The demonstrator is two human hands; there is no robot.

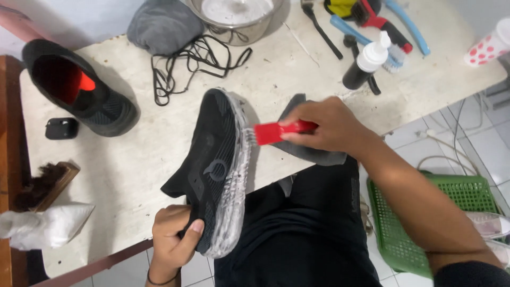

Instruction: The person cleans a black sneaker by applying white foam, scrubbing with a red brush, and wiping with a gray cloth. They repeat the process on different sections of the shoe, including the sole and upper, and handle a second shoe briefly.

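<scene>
now right hand (329, 127) w/ red brush (276, 132) on, seemingly, sole of black shoe (212, 159)

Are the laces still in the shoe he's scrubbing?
No, the shoe shows no laces; loose black laces lie on the table beside the bowl.

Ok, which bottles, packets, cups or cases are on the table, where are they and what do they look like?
Bottle: far right of the table, dark body, white cap.
Cup: right corner, white with pink dots.
Small case: left, beside the spare shoe, black, rounded.
White bag: near left edge, crumpled.
No screens or signs.
</scene>
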